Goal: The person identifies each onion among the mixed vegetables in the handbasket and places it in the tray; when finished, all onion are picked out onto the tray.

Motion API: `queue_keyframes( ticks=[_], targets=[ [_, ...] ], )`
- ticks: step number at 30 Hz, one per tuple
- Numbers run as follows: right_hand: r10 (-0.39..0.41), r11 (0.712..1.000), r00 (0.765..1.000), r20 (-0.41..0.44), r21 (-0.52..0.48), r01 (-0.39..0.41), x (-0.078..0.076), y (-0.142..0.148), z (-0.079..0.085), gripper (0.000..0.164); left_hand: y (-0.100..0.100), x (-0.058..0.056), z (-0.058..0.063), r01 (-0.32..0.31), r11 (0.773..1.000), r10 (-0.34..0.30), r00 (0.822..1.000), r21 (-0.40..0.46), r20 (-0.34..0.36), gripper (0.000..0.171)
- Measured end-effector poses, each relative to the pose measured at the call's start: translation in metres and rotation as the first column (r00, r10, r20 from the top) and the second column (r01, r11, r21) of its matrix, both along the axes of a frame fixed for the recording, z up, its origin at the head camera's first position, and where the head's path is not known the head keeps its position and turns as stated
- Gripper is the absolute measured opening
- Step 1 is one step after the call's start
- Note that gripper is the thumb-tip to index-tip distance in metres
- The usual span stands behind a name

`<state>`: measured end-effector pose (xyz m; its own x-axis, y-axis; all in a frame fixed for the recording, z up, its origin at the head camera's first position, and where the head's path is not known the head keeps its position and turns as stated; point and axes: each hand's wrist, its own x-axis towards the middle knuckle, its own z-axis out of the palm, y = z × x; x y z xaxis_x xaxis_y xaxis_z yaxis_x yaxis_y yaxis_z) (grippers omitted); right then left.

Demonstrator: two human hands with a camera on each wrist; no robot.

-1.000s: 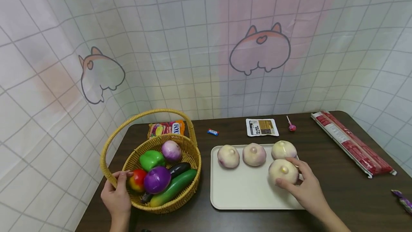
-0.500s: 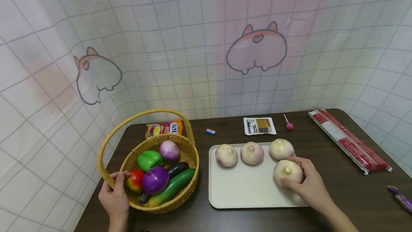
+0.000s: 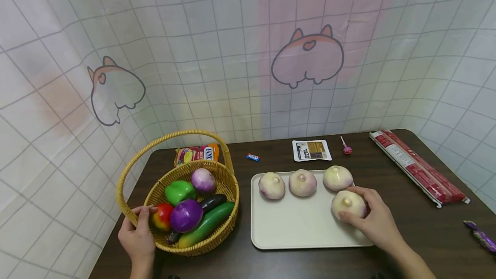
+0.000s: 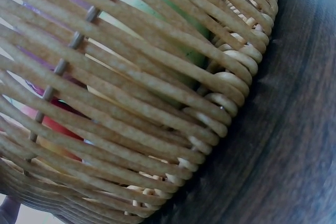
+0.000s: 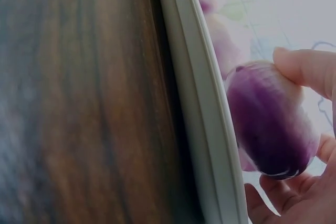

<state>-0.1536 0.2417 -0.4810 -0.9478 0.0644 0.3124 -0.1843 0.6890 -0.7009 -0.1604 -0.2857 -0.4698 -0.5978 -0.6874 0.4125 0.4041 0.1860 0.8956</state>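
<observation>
In the head view my right hand (image 3: 373, 216) grips a white-and-purple turnip (image 3: 347, 204) at the right side of the cream tray (image 3: 298, 244). The right wrist view shows its purple underside (image 5: 270, 124) with thumb and fingers around it. Three similar turnips sit in a row along the tray's back edge, one being a turnip (image 3: 303, 183) in the middle. My left hand (image 3: 137, 234) holds the wicker basket (image 3: 217, 238) where handle and rim meet. Inside lie a green bell pepper (image 3: 180, 192), an eggplant (image 3: 214, 202), a cucumber (image 3: 209, 225) and other produce.
Behind the basket lies a candy bag (image 3: 197, 154). Along the back are a small blue candy (image 3: 253, 157), a flat white packet (image 3: 311, 150) and a lollipop (image 3: 346, 150). A long red package (image 3: 420, 167) and a purple-wrapped candy (image 3: 482, 238) lie at the right.
My right hand has moved the turnip a little to the right and back, toward the turnip in the back right corner. The left hand stays on the basket. The head view has shifted slightly.
</observation>
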Motion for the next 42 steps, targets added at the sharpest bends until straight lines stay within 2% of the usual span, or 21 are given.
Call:
queue_keyframes(
  ticks=[7, 25, 42],
  targets=[
    [-0.004, 1.0, 1.0, 0.019, 0.017, 0.003, -0.001, 0.0033, -0.0002, 0.068, -0.0004, 0.0003, -0.001, 0.028, 1.0, -0.028, 0.999, 0.013, -0.016, 0.023],
    [0.023, 0.997, 0.995, 0.098, 0.073, -0.031, -0.003, 0.007, -0.0053, 0.07, 0.0006, 0.0012, -0.0006, 0.03, 0.999, -0.03, 0.999, 0.018, -0.022, 0.024],
    [0.026, 0.998, 0.998, 0.05, 0.055, -0.029, -0.0002, 0.0057, -0.0034, 0.062, 0.0008, 0.0006, -0.0003, 0.028, 0.999, -0.028, 1.0, 0.025, -0.01, 0.022]
  ],
)
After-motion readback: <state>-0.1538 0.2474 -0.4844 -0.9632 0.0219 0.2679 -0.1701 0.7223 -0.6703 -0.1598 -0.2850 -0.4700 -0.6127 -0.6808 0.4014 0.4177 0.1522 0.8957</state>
